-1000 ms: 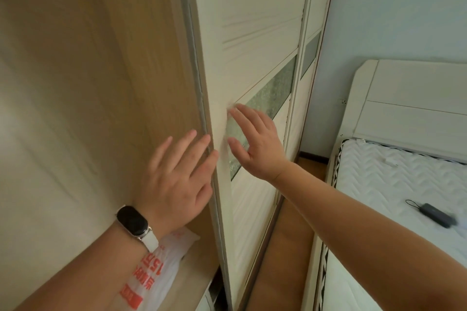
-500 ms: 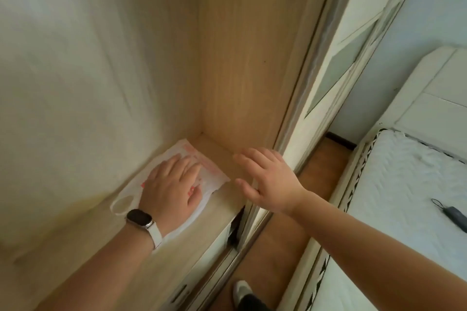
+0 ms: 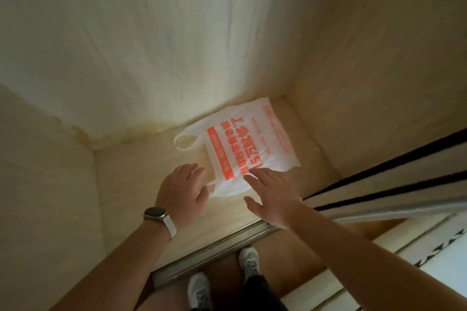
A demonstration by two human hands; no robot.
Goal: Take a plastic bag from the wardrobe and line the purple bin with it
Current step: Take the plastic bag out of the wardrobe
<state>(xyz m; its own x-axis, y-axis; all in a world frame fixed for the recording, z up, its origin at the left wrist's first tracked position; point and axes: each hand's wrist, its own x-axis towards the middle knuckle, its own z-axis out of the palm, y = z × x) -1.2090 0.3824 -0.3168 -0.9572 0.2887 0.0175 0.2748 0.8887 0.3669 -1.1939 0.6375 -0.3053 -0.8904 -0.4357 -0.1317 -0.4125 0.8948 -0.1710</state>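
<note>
A white plastic bag [image 3: 242, 144] with orange print lies flat on the wardrobe's wooden shelf [image 3: 141, 174], near the right inner wall. Its handle loops point left and toward me. My left hand [image 3: 183, 194], with a watch on the wrist, hovers over the near handle at the bag's lower left edge, fingers spread. My right hand [image 3: 271, 192] reaches in from the right, its fingertips over the bag's near edge, fingers apart. Neither hand grips the bag. The purple bin is not in view.
The wardrobe's back wall [image 3: 151, 45] and right side panel [image 3: 366, 70] enclose the shelf. Sliding door tracks [image 3: 209, 252] run along the front edge, with the door [image 3: 394, 184] pushed right. My feet in white shoes [image 3: 199, 290] stand on the wood floor below. A bed edge [image 3: 429, 255] is at right.
The view has tilted down onto the shelf. My left hand has lifted off the bag and pulled back to its near handle. My right hand has moved in over the bag's near edge.
</note>
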